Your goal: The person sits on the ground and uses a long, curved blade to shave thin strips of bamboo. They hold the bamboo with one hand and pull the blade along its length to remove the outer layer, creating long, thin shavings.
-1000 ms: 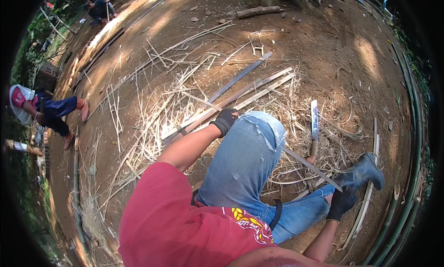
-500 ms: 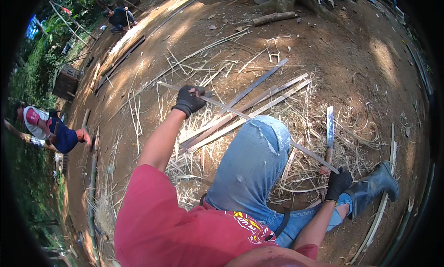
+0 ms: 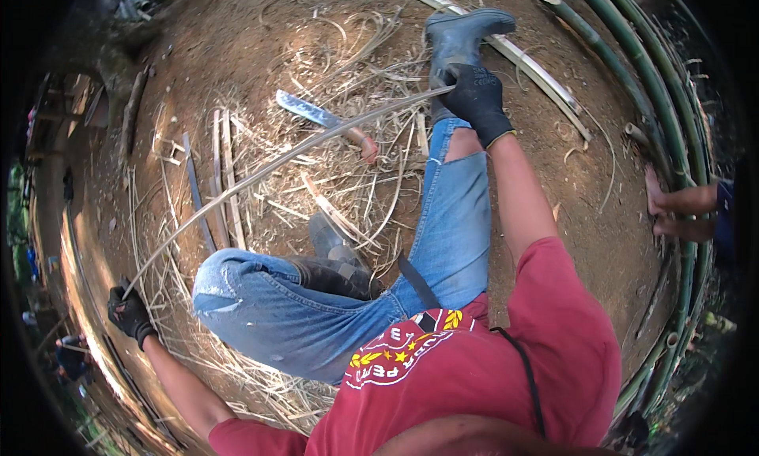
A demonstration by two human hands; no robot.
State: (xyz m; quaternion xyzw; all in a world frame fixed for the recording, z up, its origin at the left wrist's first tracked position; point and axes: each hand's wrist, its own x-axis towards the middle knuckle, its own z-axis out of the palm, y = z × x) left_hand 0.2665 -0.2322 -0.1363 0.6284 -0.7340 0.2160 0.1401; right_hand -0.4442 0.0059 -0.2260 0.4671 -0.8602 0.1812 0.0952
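Note:
A long, thin bamboo strip (image 3: 292, 153) runs between my two gloved hands, bowed slightly along its length. My left hand (image 3: 129, 310), in a black glove, is closed around its near-left end, out beyond my bent knee. At the other end my right hand (image 3: 477, 100), also gloved in black, grips the strip beside my rubber boot (image 3: 462, 33). Beneath the strip a machete (image 3: 307, 108) with a wooden handle lies on a heap of pale shavings. Several flat strips (image 3: 231, 179) lie side by side on the ground beyond my bent knee.
Thick green bamboo poles (image 3: 624, 69) curve along the right side. A person's bare feet and lower legs (image 3: 680, 207) show among them. Split bamboo lengths (image 3: 545, 84) lie past my boot. Another person (image 3: 73, 357) is at the far lower left.
My view has swung to the right, bringing the green poles into sight. Both hands still hold the strip, which now bows and stretches across in front of my legs; my right leg is straighter.

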